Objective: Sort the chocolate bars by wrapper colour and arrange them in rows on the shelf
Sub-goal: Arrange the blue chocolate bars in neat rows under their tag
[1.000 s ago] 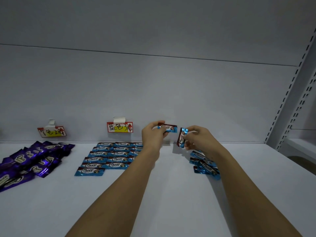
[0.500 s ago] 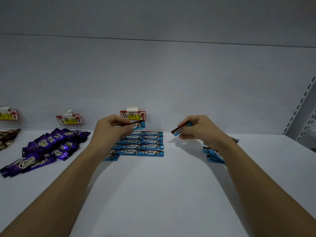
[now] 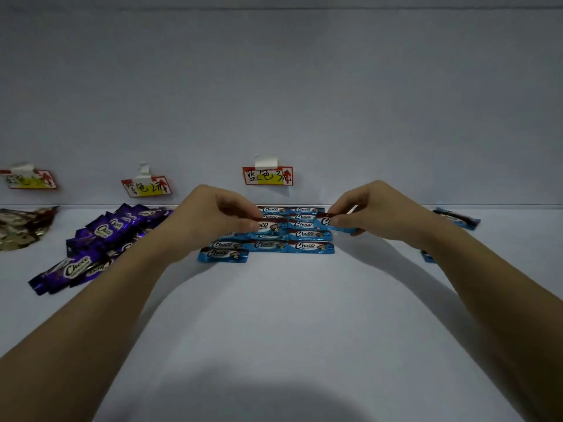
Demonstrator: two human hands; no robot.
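Blue Choco bars lie in neat rows [image 3: 307,247] on the white shelf [image 3: 289,315], under a red and yellow label [image 3: 268,176]. My left hand [image 3: 213,217] pinches one blue bar [image 3: 269,227] just above the rows. Over the rows' right edge, my right hand [image 3: 377,213] pinches another blue bar [image 3: 335,223]. One single blue bar [image 3: 223,256] lies at the front left of the rows. To the far right, partly behind my right arm, sit loose blue bars [image 3: 457,219].
A loose heap of purple bars [image 3: 100,242] lies to the left under a second label [image 3: 146,187]. Gold wrappers [image 3: 21,226] sit at the far left under a third label [image 3: 30,179]. The shelf's back wall rises right behind the rows.
Both hands, each with a blue bar, have come down and inward over the blue rows. The view has shifted left and nearer.
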